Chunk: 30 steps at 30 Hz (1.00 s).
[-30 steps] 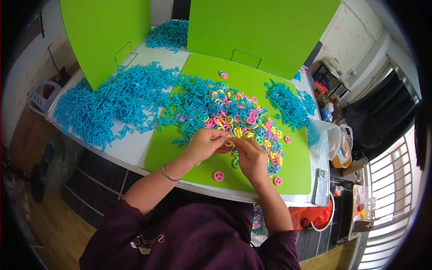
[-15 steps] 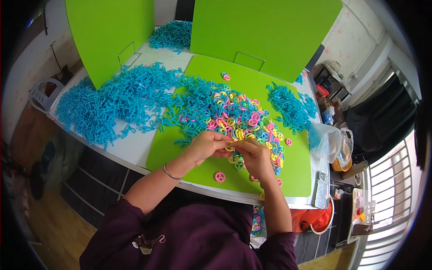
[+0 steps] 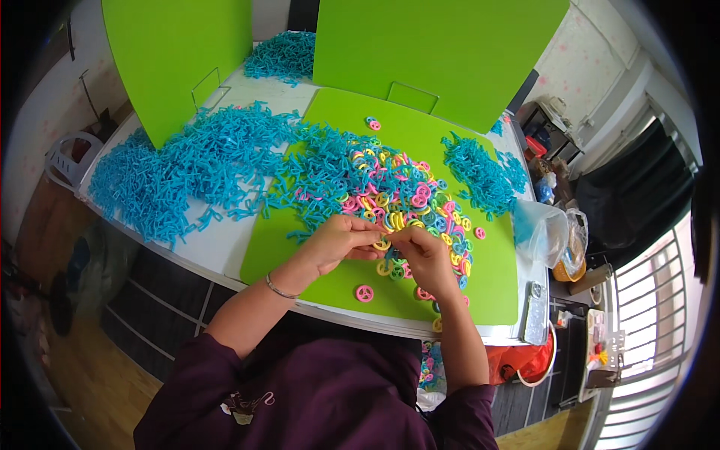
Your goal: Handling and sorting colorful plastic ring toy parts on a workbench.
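My left hand (image 3: 341,244) and my right hand (image 3: 422,259) meet over the near edge of a heap of small plastic wheels (image 3: 431,219) in pink, yellow, blue and green. Both are closed, thumb and fingertips pinched together. A yellow wheel (image 3: 382,245) shows between the fingertips; whether it is held or lies behind them is unclear, and the fingers hide whatever they pinch. Blue forked plastic pieces (image 3: 322,169) cover the heap's far left side. One pink wheel (image 3: 364,293) lies alone on the green mat (image 3: 330,300), nearer me than my left hand.
More blue pieces (image 3: 187,165) are piled at the left, with smaller piles at the back (image 3: 281,56) and right (image 3: 480,172). Upright green boards (image 3: 442,52) stand behind the mat. A phone (image 3: 535,311) and clear plastic bag (image 3: 541,232) sit on the table's right edge.
My hands stay pinched together at nearly the same spot, with only small finger movements. The whole view has shifted slightly.
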Each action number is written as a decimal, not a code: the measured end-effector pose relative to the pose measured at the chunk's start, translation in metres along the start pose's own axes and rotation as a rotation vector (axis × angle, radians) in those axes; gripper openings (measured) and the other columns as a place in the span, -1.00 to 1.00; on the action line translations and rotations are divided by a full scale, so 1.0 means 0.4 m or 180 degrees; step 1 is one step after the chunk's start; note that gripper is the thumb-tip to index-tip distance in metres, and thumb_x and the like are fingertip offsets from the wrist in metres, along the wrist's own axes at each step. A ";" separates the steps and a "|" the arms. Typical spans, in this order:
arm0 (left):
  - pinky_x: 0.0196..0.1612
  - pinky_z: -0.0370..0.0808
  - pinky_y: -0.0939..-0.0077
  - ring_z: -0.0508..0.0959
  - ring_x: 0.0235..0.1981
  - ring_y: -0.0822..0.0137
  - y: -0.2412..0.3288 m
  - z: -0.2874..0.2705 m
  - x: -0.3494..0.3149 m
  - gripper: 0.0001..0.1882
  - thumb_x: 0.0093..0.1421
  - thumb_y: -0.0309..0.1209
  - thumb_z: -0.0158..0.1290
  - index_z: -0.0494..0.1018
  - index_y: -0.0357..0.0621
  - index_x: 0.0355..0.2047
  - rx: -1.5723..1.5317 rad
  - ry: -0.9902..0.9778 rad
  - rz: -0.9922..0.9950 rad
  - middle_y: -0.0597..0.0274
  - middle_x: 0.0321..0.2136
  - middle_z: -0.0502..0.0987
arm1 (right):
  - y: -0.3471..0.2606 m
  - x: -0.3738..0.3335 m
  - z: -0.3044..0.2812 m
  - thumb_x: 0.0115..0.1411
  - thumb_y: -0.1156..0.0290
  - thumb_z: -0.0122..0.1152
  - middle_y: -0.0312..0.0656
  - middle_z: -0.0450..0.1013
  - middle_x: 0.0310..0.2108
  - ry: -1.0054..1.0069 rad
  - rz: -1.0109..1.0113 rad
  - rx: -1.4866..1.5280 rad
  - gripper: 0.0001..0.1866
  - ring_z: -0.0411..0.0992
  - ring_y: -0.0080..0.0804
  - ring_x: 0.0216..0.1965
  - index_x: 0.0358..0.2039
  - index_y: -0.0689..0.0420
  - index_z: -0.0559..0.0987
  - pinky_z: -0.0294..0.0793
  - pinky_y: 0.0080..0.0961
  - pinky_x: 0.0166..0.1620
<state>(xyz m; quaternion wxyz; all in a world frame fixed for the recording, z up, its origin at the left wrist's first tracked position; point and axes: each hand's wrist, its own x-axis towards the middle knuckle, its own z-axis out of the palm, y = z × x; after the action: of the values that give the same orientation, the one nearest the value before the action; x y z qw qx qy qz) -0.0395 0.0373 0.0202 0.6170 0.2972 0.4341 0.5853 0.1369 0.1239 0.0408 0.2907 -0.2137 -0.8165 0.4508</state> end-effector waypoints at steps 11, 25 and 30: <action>-0.39 0.59 0.63 0.61 -0.46 0.39 0.001 -0.006 -0.002 -0.79 0.18 -0.44 0.08 0.51 -0.32 -0.22 0.0513 -0.0056 -0.0309 0.12 -0.40 0.58 | -0.017 -0.005 -0.029 0.05 0.70 0.10 -0.14 0.47 -0.40 -0.0604 -0.0269 -0.0367 -0.79 0.48 -0.29 -0.36 -0.30 0.18 0.59 0.45 -0.45 -0.29; -0.26 0.56 0.54 0.59 -0.36 0.40 0.023 -0.017 -0.006 -0.72 0.28 -0.34 -0.02 0.47 -0.31 -0.13 0.1355 -0.0663 0.0248 0.17 -0.37 0.58 | 0.010 0.009 -0.035 0.16 0.56 0.15 -0.38 0.44 -0.51 -0.0520 0.1310 0.1489 -0.84 0.33 -0.73 -0.54 -0.22 0.16 0.52 0.25 -0.77 -0.53; -0.33 0.54 0.57 0.57 -0.42 0.44 0.030 -0.003 -0.007 -0.66 0.29 -0.21 -0.05 0.49 -0.21 -0.13 0.0775 -0.0380 0.0069 0.21 -0.40 0.58 | 0.027 0.009 -0.034 0.17 0.56 0.11 -0.31 0.46 -0.39 -0.0304 0.1547 0.2559 -0.87 0.42 -0.62 -0.42 -0.24 0.16 0.51 0.37 -0.70 -0.45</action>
<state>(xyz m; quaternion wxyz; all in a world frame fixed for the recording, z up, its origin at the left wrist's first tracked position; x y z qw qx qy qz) -0.0459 0.0361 0.0305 0.5948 0.4088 0.4612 0.5162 0.1442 0.1397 0.0384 0.1985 -0.2482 -0.5159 0.7955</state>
